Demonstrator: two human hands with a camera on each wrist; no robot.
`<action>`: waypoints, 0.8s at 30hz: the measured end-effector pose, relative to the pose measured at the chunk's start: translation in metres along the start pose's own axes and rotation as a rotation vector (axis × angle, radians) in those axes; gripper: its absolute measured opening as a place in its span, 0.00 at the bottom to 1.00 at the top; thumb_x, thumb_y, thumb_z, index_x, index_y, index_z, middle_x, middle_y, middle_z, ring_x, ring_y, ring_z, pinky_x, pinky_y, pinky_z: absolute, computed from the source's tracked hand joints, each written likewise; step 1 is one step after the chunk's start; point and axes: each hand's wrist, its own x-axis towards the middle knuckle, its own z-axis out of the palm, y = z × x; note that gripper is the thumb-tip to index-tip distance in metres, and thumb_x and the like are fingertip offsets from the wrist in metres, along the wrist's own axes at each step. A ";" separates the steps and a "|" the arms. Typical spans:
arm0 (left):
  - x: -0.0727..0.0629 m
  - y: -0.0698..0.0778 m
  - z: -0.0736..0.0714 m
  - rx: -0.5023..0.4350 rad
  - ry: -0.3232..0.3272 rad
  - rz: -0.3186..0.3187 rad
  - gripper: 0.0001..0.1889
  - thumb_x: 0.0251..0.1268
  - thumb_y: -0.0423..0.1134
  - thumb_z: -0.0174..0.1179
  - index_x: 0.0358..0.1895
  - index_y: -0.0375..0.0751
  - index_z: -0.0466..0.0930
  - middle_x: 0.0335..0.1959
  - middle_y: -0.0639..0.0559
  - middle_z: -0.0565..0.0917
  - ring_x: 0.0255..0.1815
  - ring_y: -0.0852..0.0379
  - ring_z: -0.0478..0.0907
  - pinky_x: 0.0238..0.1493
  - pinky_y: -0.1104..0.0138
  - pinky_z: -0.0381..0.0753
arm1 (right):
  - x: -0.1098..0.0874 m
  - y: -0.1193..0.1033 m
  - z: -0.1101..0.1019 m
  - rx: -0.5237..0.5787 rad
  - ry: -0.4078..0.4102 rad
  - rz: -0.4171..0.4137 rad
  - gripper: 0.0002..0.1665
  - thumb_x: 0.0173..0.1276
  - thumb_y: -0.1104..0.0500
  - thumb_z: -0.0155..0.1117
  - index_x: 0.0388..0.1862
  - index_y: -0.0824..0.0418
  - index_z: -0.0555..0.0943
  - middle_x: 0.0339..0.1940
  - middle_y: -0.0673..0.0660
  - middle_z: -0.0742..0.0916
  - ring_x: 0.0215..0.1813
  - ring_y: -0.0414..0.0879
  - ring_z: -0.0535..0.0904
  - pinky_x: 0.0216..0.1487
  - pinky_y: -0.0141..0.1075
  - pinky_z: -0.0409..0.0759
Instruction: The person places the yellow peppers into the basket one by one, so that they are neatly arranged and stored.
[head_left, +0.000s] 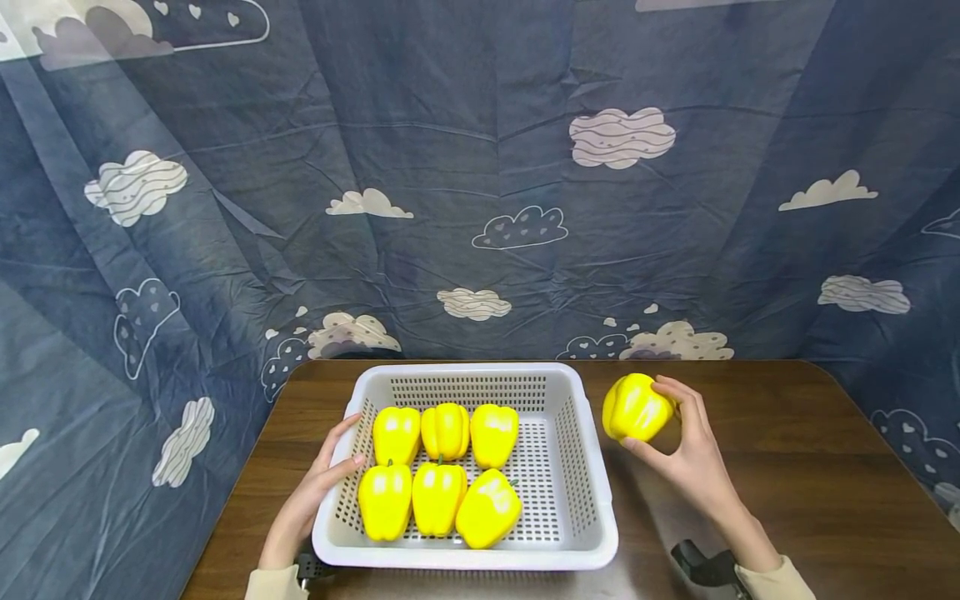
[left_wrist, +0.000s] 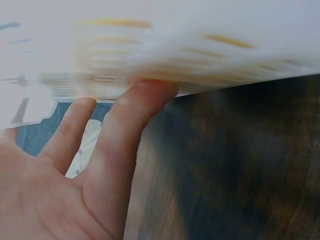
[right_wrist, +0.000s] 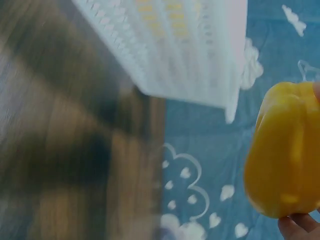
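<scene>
Six yellow bell peppers, among them one at front left (head_left: 386,502) and one at front right (head_left: 489,509), lie in two rows in a white perforated plastic basket (head_left: 465,560). My left hand (head_left: 311,487) rests at the basket's left side, its fairly straight fingers touching the rim; the left wrist view shows the fingers (left_wrist: 120,135) against the white wall. To the right of the basket, my right hand (head_left: 693,458) holds another yellow bell pepper (head_left: 636,407) between thumb and fingers. In the right wrist view that bell pepper (right_wrist: 285,155) hides most of the fingers.
The basket stands on a brown wooden table (head_left: 787,467). Behind the table hangs a dark blue cloth (head_left: 435,250) with a white cloud pattern. Bare basket floor (head_left: 542,492) shows right of the peppers. Dark straps (head_left: 705,567) sit at both wrists.
</scene>
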 end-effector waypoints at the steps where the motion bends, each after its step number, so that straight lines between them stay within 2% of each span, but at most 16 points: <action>1: 0.000 0.000 0.000 0.000 0.000 0.000 0.33 0.71 0.36 0.47 0.74 0.55 0.44 0.75 0.39 0.43 0.69 0.32 0.51 0.57 0.42 0.67 | 0.000 -0.003 0.001 0.008 -0.002 -0.019 0.49 0.39 0.69 0.79 0.62 0.66 0.67 0.65 0.62 0.69 0.65 0.48 0.62 0.58 0.20 0.57; 5: 0.000 -0.001 0.000 0.001 -0.003 0.002 0.33 0.71 0.36 0.47 0.74 0.55 0.44 0.75 0.39 0.43 0.69 0.31 0.51 0.56 0.41 0.67 | 0.000 -0.017 0.006 0.042 -0.024 -0.077 0.49 0.38 0.70 0.79 0.62 0.65 0.68 0.65 0.61 0.70 0.65 0.38 0.61 0.59 0.21 0.58; 9: 0.000 -0.001 0.000 -0.001 -0.001 0.005 0.33 0.71 0.36 0.47 0.74 0.55 0.44 0.75 0.39 0.43 0.69 0.31 0.51 0.56 0.41 0.66 | -0.002 -0.029 0.012 0.066 -0.076 -0.091 0.49 0.39 0.70 0.80 0.63 0.64 0.68 0.66 0.60 0.69 0.65 0.37 0.61 0.60 0.21 0.58; 14: 0.000 -0.002 0.000 0.002 0.007 0.005 0.33 0.70 0.35 0.47 0.74 0.55 0.45 0.75 0.39 0.43 0.69 0.31 0.52 0.56 0.41 0.67 | -0.005 -0.039 0.021 0.070 -0.151 -0.067 0.49 0.41 0.66 0.80 0.64 0.60 0.67 0.67 0.56 0.68 0.65 0.43 0.63 0.60 0.21 0.59; 16: 0.000 -0.002 0.000 0.002 0.009 0.004 0.33 0.70 0.35 0.47 0.74 0.55 0.45 0.75 0.39 0.43 0.69 0.30 0.52 0.56 0.41 0.67 | -0.006 -0.043 0.026 0.064 -0.181 -0.061 0.49 0.42 0.64 0.81 0.64 0.59 0.67 0.67 0.55 0.68 0.65 0.47 0.64 0.62 0.28 0.62; 21: 0.000 -0.001 0.000 0.001 0.007 0.001 0.33 0.71 0.36 0.47 0.74 0.55 0.44 0.75 0.39 0.43 0.69 0.31 0.51 0.57 0.40 0.66 | -0.009 -0.047 0.037 0.051 -0.266 -0.067 0.47 0.45 0.58 0.80 0.64 0.56 0.66 0.67 0.53 0.68 0.65 0.51 0.65 0.60 0.54 0.67; 24: 0.000 0.000 0.000 0.005 0.008 -0.002 0.33 0.71 0.36 0.48 0.74 0.56 0.45 0.75 0.40 0.43 0.69 0.31 0.51 0.57 0.40 0.66 | -0.010 -0.047 0.043 0.053 -0.301 -0.085 0.46 0.45 0.58 0.80 0.63 0.56 0.67 0.66 0.55 0.68 0.66 0.53 0.64 0.59 0.60 0.66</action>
